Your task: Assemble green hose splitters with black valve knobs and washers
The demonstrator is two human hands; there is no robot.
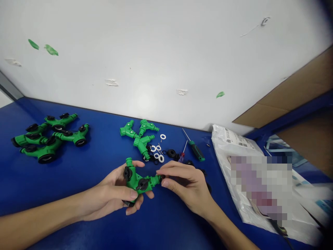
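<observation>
Green two-way hose splitter [137,182] is resting in left hand [109,194], right hand [186,184] is pinching its outlet end; more splitters [48,149] are lying near table [65,184] left edge.

You have one green Y hose connector [137,182] between your left hand [109,194] and right hand [187,184]. On the tabletop [78,180] lie five knobbed connectors [43,152], three bare Y bodies [142,146], two screwdrivers [196,151], and one plastic bag [234,146]. The white washers [161,158] are too small to count surely.
</observation>
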